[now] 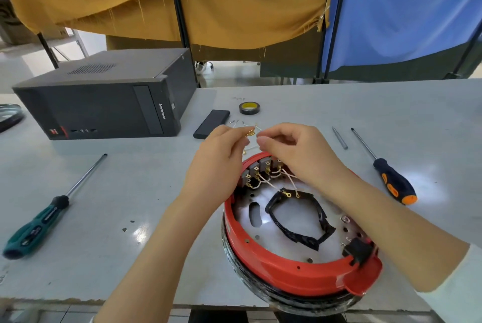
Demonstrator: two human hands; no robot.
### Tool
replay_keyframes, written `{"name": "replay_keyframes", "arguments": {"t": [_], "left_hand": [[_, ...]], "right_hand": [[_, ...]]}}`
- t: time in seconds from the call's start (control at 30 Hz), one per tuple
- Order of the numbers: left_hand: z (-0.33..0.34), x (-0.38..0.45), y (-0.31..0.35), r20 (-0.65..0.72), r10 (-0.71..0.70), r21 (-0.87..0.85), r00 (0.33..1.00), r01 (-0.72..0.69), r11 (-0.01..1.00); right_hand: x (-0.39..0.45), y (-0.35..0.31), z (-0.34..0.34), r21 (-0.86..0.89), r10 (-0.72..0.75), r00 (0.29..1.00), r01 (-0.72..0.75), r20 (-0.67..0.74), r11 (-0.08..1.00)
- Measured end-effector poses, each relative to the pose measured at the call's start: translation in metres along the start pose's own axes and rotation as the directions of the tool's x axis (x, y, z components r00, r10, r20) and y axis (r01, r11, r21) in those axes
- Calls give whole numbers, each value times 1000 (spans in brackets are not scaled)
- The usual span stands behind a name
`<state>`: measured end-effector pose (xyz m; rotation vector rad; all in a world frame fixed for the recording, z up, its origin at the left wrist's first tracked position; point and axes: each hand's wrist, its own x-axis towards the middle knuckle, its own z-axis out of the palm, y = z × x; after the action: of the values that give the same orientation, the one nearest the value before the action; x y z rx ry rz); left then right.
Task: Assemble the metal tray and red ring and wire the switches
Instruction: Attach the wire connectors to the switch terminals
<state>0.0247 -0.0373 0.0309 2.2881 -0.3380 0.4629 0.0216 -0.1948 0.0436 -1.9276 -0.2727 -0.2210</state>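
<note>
Above ring: both hands meet over the far rim, working one thin white wire.
Left hand (221, 150): pinches the wire (250, 147) by its brass terminal (249, 133).
Right hand (292, 150): fingers curled, pinching the same wire's other end, it seems.
Ring (300, 273): red, around the tray (289, 200), on the desk (130, 192) near its front edge.
Switches (260, 166): a row inside the far rim, several already wired.
Handling: wire light and limp (likely springy); terminal small, stiff, easy to bend. Hold at the crimp, not mid-wire.

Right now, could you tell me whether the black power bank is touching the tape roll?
Apart: the head view shows bare table between the power bank and tape roll.
</note>
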Motion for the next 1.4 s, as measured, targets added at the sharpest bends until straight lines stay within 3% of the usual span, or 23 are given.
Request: {"name": "replay_keyframes", "arguments": {"t": [0.17, 0.4, 0.53, 0.7, 0.87, 1.03, 1.13, 1.27, 1.4], "left_hand": [[-6, -8, 19, -9, 25, -155, 1000, -26, 988], [-4, -15, 32, 64, -2, -244, 998, 17, 970], [-4, -19, 34, 109, -48, -268, 993, 75, 961], [-1, -22, 44, 198, -25, -329, 980, 91, 940], [-8, -14, 39, 46, -238, -434, 970, 234, 870], [-15, -10, 35, 106, -265, -377, 959, 285, 881], [-13, -10, 33, 78, -270, -301, 960, 281, 911], [-9, -10, 27, 64, -330, -280, 942, 334, 900], [-4, -12, 25, 56, -359, -350, 932, 355, 867]], "right_hand": [[-7, -14, -2, 154, -27, 999, 24, 20, 988], [-11, -15, -9, 313, 92, 995, -73, -46, 947], [-8, -15, -18, 460, 218, 976, -187, -15, 868], [-9, -20, -18, 591, 213, 975, -208, 62, 780], [-8, -19, -20, 462, 203, 968, -250, 150, 851], [-9, -17, -18, 197, 199, 928, -269, 316, 943], [-9, -17, -16, 116, 178, 942, -218, 285, 969], [-13, -14, -12, -85, 39, 983, -25, 177, 996], [-14, -8, -5, -194, -43, 996, 57, 77, 979]]}}
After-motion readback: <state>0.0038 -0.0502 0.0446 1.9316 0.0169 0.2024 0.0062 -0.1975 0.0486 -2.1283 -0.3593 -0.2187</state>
